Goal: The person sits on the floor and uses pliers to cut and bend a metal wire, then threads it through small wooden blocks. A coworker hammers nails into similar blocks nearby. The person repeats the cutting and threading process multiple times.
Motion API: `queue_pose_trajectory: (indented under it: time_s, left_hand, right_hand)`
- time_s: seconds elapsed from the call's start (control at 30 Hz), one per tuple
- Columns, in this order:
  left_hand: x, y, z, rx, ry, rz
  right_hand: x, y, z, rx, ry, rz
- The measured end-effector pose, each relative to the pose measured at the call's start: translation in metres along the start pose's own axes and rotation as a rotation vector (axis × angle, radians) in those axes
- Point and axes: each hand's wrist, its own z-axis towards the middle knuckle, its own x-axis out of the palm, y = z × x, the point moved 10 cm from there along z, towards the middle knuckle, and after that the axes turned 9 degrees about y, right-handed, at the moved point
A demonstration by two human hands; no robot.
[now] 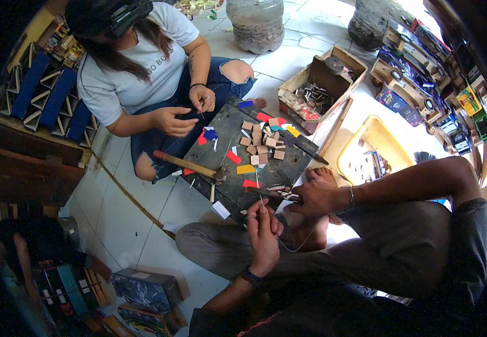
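While I look down through the head camera, the dark work board (238, 163) on the white tiled floor sits in front of my knees, strewn with small wooden blocks (263, 143) and red, yellow and blue scraps (234, 156). A hammer (190, 165) with a wooden handle lies across the board's left edge, its head near the front corner. Beyond the board, a cardboard box (319, 84) holds dark small pieces, and to its right a yellow tray (370, 149) lies on the floor with a few bits in it. Finished toy trucks (409, 78) line the right rim, and a large plastic jug (256, 22) stands at the top. Across the board another person sits cross-legged, both of their hands (190, 109) busy with something small that I cannot make out. My left hand (263, 230) is raised just off the near edge of the board, fingers pinched narrowly on a thin wire (261, 196) that stands upward from the pinch and also loops down to the right below the hand. My right hand (316, 196) rests at the board's near right corner, closed around pliers (274, 192) whose tips point left, just beside the wire above my left fingers. A bare foot (322, 175) lies just behind that hand.
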Motion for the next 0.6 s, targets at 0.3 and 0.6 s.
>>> queue_pose_trajectory:
  time_s: [0.3,0.6]
  left_hand:
    - [-0.007,-0.019,-0.006,0.017,-0.108,0.225]
    - [-0.003,-0.009,-0.006,-0.079,-0.128,0.187]
  right_hand:
    - [0.002,-0.004,-0.007,-0.017,0.324,0.209]
    - [0.014,-0.006,-0.044,0.164,0.667,0.462]
